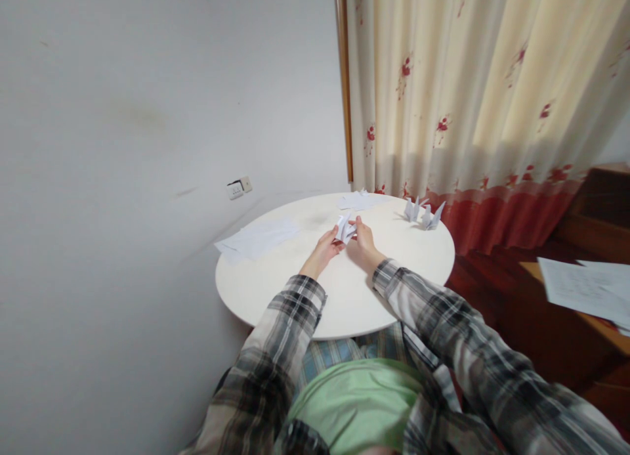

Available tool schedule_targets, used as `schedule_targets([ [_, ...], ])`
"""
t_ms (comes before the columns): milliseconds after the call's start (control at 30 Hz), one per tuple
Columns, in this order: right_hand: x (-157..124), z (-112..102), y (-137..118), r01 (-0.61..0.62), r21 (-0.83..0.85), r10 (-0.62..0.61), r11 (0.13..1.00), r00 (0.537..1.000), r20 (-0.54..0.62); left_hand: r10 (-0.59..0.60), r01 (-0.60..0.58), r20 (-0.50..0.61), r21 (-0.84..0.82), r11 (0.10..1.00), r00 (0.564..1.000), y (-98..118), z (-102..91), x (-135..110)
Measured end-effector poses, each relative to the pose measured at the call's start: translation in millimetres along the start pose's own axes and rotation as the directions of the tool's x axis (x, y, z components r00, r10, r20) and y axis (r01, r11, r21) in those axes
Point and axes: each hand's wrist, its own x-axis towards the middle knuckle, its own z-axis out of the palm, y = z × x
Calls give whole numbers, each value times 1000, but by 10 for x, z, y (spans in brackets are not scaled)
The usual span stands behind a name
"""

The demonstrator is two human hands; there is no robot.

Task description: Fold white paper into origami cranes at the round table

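Over the middle of a round white table (295,291) both my hands pinch a small folded white paper figure (344,228). My left hand (327,243) grips its left side with closed fingers. My right hand (363,238) holds its right side, fingers also closed on the paper. Both sleeves are plaid. Two finished folded paper figures (422,213) stand on the table's far right part, apart from my hands.
A stack of white paper sheets (258,238) lies on the table's left. More sheets (358,199) lie at its far edge. A grey wall with a socket (239,188) is left, a flowered curtain (472,94) behind, and a wooden surface with papers (583,285) right.
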Motion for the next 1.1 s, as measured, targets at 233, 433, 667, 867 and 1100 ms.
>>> schedule_targets([
  [233,23,5,40,4,3,-4,1000,999,-41,-17,18,-3,121,993,1000,21,17,-81],
  [433,-11,18,-21,-34,48,36,998,998,-49,-32,33,-14,141,989,999,-2,-13,-48],
  [667,-35,4,-72,-56,39,57,998,997,-42,65,-59,-53,111,992,996,-9,-37,1],
  [867,-24,-11,-85,-32,14,32,999,999,-34,101,-93,-120,75,993,988,6,-22,-6],
  [1100,-20,-18,-42,22,-75,-19,997,999,31,127,-122,-135,47,991,983,12,-25,-23],
])
